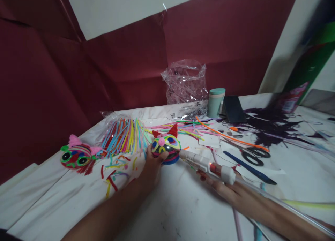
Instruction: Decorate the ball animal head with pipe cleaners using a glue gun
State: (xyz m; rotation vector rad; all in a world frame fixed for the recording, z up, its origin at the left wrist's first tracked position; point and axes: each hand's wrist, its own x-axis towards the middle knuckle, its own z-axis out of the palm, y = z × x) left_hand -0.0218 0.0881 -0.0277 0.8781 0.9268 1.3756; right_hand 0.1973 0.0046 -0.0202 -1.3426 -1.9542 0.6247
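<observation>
Our left fingers (163, 156) grip the cat face (171, 151), right fingers (209, 181) clasp the glue gun (200, 161), nozzle (182, 154) pointing ten o'clock towards it!

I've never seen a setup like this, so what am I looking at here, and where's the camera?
There's no machine here: these are a person's own two bare hands. The single picture comes from a camera worn on the head, looking forward and down. The left hand holds a colourful cat-like face with red ears. The right hand holds a white glue gun, its tip close to the face's edge; whether they touch is hard to tell. On the white table lie a second decorated face, a bundle of colourful fuzzy sticks, and scissors. Behind stand a lidded green container and a clear plastic bag.
</observation>
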